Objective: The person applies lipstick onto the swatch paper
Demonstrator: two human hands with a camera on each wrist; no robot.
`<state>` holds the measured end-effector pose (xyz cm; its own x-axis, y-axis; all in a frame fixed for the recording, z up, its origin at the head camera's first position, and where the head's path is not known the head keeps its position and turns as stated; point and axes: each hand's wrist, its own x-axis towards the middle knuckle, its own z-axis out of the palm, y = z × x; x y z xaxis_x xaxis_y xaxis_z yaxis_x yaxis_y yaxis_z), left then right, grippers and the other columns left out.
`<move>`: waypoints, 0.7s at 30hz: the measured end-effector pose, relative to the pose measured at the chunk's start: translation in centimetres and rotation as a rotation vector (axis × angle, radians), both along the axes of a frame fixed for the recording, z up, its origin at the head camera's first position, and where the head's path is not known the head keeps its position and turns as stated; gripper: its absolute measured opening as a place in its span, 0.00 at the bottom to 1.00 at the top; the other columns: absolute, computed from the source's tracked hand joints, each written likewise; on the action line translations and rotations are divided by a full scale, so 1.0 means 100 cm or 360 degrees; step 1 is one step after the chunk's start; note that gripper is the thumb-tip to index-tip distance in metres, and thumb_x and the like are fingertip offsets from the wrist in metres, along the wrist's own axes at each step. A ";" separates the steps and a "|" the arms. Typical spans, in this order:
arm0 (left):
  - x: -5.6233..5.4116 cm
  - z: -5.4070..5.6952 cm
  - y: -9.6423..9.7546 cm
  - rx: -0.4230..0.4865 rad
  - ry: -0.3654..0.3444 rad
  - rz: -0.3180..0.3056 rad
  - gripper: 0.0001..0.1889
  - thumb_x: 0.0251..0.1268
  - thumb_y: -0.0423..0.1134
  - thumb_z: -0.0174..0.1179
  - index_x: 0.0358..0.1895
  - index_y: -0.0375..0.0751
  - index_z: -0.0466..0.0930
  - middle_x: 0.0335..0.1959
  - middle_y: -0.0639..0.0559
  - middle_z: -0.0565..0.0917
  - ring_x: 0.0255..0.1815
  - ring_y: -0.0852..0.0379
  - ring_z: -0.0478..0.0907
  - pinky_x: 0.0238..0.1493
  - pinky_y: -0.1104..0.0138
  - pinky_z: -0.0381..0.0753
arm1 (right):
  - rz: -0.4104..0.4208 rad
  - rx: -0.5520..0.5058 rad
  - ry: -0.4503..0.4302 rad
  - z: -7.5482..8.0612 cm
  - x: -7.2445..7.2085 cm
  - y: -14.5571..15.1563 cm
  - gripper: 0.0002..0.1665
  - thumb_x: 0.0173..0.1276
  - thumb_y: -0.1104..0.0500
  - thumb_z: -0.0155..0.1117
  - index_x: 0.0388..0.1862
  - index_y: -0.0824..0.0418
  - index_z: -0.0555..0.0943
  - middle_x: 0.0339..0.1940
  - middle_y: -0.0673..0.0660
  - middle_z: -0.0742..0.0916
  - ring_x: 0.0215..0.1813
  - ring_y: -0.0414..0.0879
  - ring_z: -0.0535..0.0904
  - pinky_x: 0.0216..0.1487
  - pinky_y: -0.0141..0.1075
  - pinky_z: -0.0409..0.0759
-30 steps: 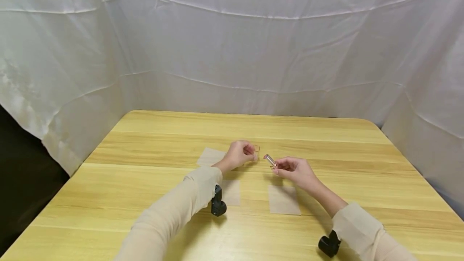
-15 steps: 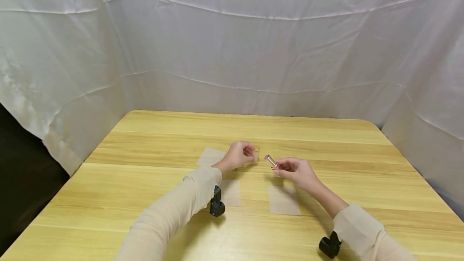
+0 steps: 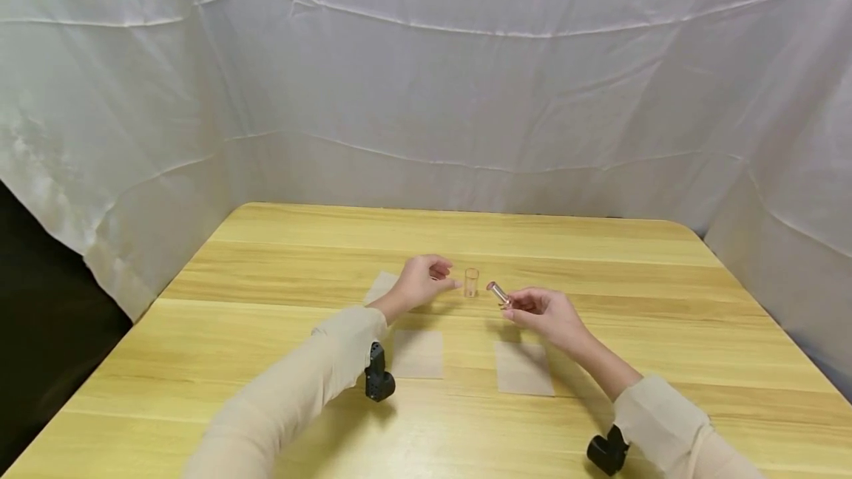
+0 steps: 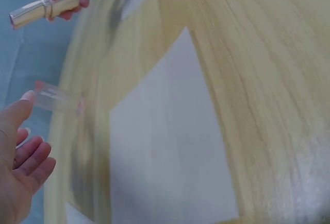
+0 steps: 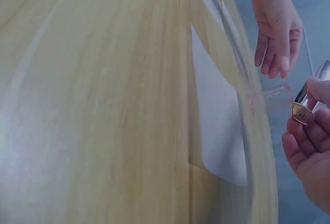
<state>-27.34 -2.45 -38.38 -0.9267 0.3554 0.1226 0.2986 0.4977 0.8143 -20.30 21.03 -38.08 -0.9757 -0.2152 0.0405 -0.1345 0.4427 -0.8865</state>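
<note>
My right hand pinches a shiny metallic lipstick tube between thumb and fingers, tilted above the table. A thin bow-like ornament circles the tube in the left wrist view, and its end with small markings shows in the right wrist view. Just left of it a small clear cylindrical cup stands upright on the table, with faint print on its side. My left hand is beside the cup on its left, fingers loose and holding nothing. A narrow gap separates the thumb from the cup in the head view.
Thin pale square sheets lie on the wooden table: one front left, one front right below my right hand, and one partly hidden behind my left arm. White cloth hangs behind the table.
My left hand has let go of the clear cup and drawn back to the left, leaving it standing. The right hand keeps the lipstick tube almost still.
</note>
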 end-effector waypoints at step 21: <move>0.031 0.019 -0.009 0.0414 -0.0010 0.0117 0.19 0.56 0.43 0.65 0.49 0.37 0.80 0.48 0.44 0.83 0.49 0.50 0.80 0.49 0.67 0.81 | -0.0135 -0.0103 0.0159 0.001 0.003 -0.023 0.19 0.58 0.62 0.68 0.46 0.72 0.80 0.40 0.66 0.86 0.33 0.33 0.80 0.37 0.25 0.80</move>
